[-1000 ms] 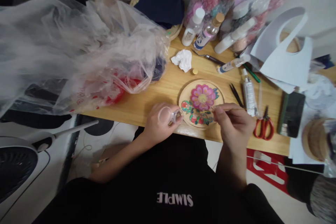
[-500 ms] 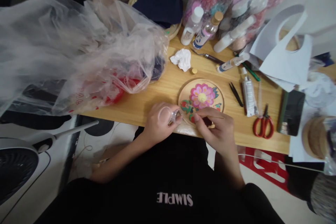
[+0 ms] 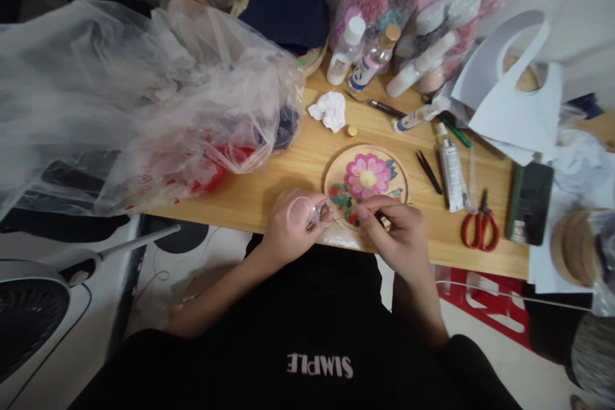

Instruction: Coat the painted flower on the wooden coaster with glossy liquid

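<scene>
Holding a clear container (image 3: 316,210) in left hand (image 3: 292,225), pinching a thin stick (image 3: 401,205) in right hand (image 3: 398,229), facing a flowered wooden plate (image 3: 337,168)

Soft, rather muted indoor light falls on the table (image 3: 298,170) with only faint shadows, seemingly from above, though the source is out of view, and the black shirt (image 3: 312,307) sinks into near-featureless dark. Milky glare clouds the plastic bag (image 3: 192,83), and small bright glints break up the clear container (image 3: 320,210). Wide-angle distortion stretches the fan (image 3: 33,307) at the left edge, while general softness leaves the print on the tube (image 3: 451,170) unreadable.
</scene>
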`<state>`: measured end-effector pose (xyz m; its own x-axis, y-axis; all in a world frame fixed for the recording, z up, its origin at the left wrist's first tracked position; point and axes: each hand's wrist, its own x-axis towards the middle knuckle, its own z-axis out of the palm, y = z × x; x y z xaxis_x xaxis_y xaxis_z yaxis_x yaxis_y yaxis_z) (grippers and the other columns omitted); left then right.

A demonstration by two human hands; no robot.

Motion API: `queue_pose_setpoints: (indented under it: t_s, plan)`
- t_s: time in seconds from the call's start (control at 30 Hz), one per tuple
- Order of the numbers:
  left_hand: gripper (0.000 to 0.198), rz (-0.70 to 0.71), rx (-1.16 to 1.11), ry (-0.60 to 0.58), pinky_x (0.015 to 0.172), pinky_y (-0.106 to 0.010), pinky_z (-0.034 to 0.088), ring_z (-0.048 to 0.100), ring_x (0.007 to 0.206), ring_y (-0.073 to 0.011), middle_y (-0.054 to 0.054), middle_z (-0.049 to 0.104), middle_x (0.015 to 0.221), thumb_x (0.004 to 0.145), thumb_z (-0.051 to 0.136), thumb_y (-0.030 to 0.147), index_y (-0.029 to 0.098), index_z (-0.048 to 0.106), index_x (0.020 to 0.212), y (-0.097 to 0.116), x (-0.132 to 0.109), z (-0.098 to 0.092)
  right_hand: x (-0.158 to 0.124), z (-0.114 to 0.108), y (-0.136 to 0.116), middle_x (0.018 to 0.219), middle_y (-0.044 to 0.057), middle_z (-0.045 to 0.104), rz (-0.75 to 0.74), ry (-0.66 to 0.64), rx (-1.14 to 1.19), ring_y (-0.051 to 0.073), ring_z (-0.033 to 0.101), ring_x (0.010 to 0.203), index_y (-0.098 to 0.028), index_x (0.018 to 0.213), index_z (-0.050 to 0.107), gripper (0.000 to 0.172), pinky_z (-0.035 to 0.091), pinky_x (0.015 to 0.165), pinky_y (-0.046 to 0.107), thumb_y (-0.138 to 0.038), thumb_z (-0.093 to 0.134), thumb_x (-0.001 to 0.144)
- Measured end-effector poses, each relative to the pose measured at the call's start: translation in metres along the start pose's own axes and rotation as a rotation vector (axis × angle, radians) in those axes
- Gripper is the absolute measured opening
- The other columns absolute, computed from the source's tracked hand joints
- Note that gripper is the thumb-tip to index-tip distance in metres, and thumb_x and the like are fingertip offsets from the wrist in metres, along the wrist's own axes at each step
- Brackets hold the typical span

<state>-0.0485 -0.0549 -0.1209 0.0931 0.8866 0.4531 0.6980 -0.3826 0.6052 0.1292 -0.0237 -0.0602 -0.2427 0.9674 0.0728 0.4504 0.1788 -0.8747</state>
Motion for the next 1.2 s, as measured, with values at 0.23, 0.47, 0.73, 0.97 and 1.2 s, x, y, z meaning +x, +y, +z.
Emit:
queue_pose_setpoints:
  t_s: [0.23, 0.47, 0.73, 0.97, 1.2]
  plan:
    - [0.016, -0.021, -0.013, -0.004, 0.069, -0.030, 0.052, 0.066, 0.072, -0.0154, -0.003, 0.071, 0.080, 0.086, 0.066, 0.027, 0.017, 0.059, 0.096, -0.002, -0.003, 0.002, -0.004, -0.008, 0.014, 0.056, -0.003, 0.059, 0.163, 0.226, 0.260, 0.009, 0.051, 0.047, -0.019, 0.070, 0.067, 0.014, 0.039, 0.043, 0.021, -0.026, 0.068, 0.082]
    - [0.014, -0.059, -0.026, -0.029, 0.068, -0.030, 0.052, 0.065, 0.071, -0.0152, -0.004, 0.071, 0.079, 0.086, 0.066, 0.029, 0.017, 0.062, 0.093, -0.002, -0.003, 0.002, -0.001, -0.013, 0.020, 0.055, -0.003, 0.059, 0.163, 0.305, 0.097, 0.008, 0.049, 0.047, -0.020, 0.070, 0.068, 0.012, 0.038, 0.043, 0.021, -0.026, 0.069, 0.081]
    - [0.015, -0.070, -0.051, -0.036, 0.069, -0.031, 0.053, 0.065, 0.069, -0.0146, -0.003, 0.070, 0.077, 0.087, 0.064, 0.030, 0.017, 0.063, 0.093, -0.002, -0.003, 0.001, -0.001, -0.010, 0.019, 0.057, -0.002, 0.061, 0.132, 0.245, -0.071, 0.010, 0.048, 0.048, -0.020, 0.073, 0.070, 0.017, 0.038, 0.045, 0.023, -0.032, 0.067, 0.084]
    - [0.014, -0.068, -0.056, -0.032, 0.069, -0.031, 0.052, 0.064, 0.069, -0.0148, -0.004, 0.071, 0.078, 0.087, 0.064, 0.029, 0.017, 0.063, 0.093, -0.002, -0.004, 0.003, 0.003, -0.009, 0.014, 0.056, -0.002, 0.062, 0.129, 0.231, -0.097, 0.009, 0.049, 0.046, -0.018, 0.072, 0.069, 0.016, 0.039, 0.044, 0.023, -0.030, 0.066, 0.083]
    - [0.014, -0.056, -0.036, -0.025, 0.069, -0.031, 0.052, 0.065, 0.070, -0.0150, -0.003, 0.071, 0.078, 0.087, 0.064, 0.029, 0.017, 0.063, 0.093, -0.002, -0.004, 0.002, 0.005, -0.008, 0.014, 0.052, -0.002, 0.059, 0.121, 0.209, -0.125, 0.009, 0.047, 0.044, -0.018, 0.070, 0.069, 0.019, 0.037, 0.042, 0.022, -0.031, 0.065, 0.083]
